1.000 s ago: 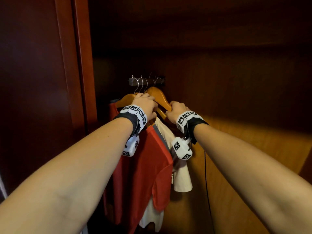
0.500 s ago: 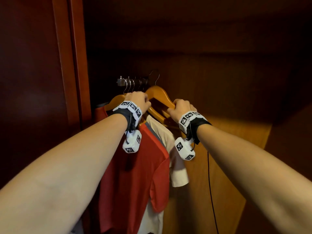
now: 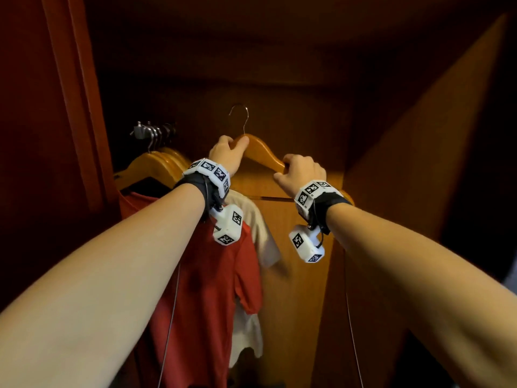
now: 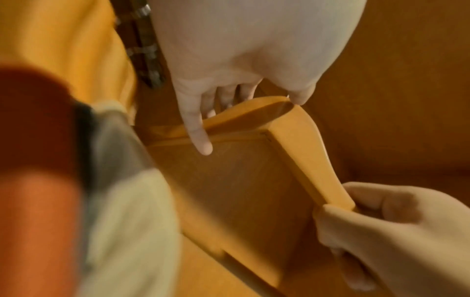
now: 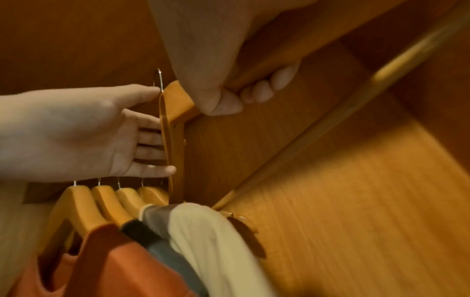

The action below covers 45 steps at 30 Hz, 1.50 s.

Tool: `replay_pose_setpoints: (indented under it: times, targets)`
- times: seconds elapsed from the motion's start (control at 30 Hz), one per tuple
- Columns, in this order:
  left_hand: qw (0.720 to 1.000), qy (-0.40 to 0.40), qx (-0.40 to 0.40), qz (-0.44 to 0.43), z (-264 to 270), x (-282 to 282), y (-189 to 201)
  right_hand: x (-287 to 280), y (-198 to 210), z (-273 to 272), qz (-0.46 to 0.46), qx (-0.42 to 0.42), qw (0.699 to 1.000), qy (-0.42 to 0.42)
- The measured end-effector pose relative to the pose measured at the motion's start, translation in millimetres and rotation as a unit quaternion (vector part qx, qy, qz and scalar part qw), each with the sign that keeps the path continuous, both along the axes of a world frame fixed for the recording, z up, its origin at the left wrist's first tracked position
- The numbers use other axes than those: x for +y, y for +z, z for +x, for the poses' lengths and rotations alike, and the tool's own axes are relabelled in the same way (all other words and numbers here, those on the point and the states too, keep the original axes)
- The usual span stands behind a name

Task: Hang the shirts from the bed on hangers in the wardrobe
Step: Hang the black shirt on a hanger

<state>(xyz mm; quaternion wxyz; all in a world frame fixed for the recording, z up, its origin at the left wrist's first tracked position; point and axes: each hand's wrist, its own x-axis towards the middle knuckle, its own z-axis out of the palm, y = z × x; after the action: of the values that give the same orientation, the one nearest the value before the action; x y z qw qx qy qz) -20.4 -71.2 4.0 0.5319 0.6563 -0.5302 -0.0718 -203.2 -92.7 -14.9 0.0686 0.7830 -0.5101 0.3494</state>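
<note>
Shirts already hung fill the left of the wardrobe: a red shirt [image 3: 201,289] at about seven o'clock in the head view, with a cream shirt [image 3: 260,228] just beside it toward the centre, both on wooden hangers [image 3: 156,163] whose hooks sit on the short rail [image 3: 152,130] at ten o'clock. Right of them, near the centre, a bare wooden hanger [image 3: 263,154] is held clear of the rail, its wire hook [image 3: 242,116] pointing to twelve and catching nothing. The left hand [image 3: 226,154] holds the hanger's peak just under the hook, thumb on the near face and fingers behind. The right hand [image 3: 300,170], at about three o'clock from the left, is curled round the hanger's right shoulder.

Judging by this, the step is fetching an empty hanger for the next shirt; no shirt from the bed shows here. To do it well, keep both grips firm and the hook upright, draw the hanger straight back toward six o'clock, and steer clear of the hung sleeves so nothing snags or slides off.
</note>
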Motion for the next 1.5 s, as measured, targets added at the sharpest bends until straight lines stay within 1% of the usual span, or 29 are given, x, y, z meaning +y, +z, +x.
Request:
replay_pose_setpoints:
  times: [0.1, 0.27, 0.3, 0.47, 0.53, 0.63, 0.7, 0.83, 0.93, 1.0, 1.07, 1.27, 1.37, 1.5]
  targets:
    - [0.995, -0.084, 0.051, -0.002, -33, -2, 2, 20, 2, -33, -0.010, 0.012, 0.999, -0.040]
    - [0.980, -0.179, 0.086, -0.017, -95, 2, 2, 48, 2, -94, -0.008, 0.015, 0.995, -0.099]
    - [0.979, -0.186, 0.085, -0.022, -102, 3, 1, 50, 3, -100, -0.006, 0.023, 0.994, -0.104]
    - [0.972, -0.222, 0.045, -0.059, -177, 26, -7, 81, 3, -159, -0.005, 0.085, 0.986, -0.142]
    - [0.970, -0.228, 0.051, -0.067, -200, 38, -13, 97, -2, -176, 0.002, 0.069, 0.988, -0.141]
    - [0.967, -0.237, 0.069, -0.062, -231, 60, -22, 124, -11, -201, 0.022, 0.013, 0.990, -0.141]
    - [0.965, -0.243, 0.077, -0.064, -254, 78, -29, 142, -20, -222, 0.036, -0.005, 0.990, -0.139]
    - [0.954, -0.273, 0.110, -0.062, -307, 115, -44, 183, -37, -275, 0.044, -0.024, 0.988, -0.145]
    - [0.940, -0.303, 0.149, -0.046, -354, 141, -60, 214, -50, -318, 0.051, -0.018, 0.983, -0.177]
    - [0.931, -0.324, 0.163, -0.041, -387, 160, -72, 233, -60, -344, 0.063, -0.029, 0.977, -0.203]
    - [0.920, -0.349, 0.176, -0.034, -419, 175, -85, 252, -70, -371, 0.073, -0.043, 0.969, -0.233]
    - [0.872, -0.442, 0.210, 0.027, -526, 209, -118, 304, -95, -464, 0.095, -0.096, 0.944, -0.302]
    - [0.837, -0.493, 0.233, 0.044, -584, 217, -132, 318, -110, -516, 0.115, -0.128, 0.927, -0.334]
    - [0.787, -0.551, 0.264, 0.086, -660, 208, -152, 320, -134, -591, 0.120, -0.166, 0.905, -0.374]
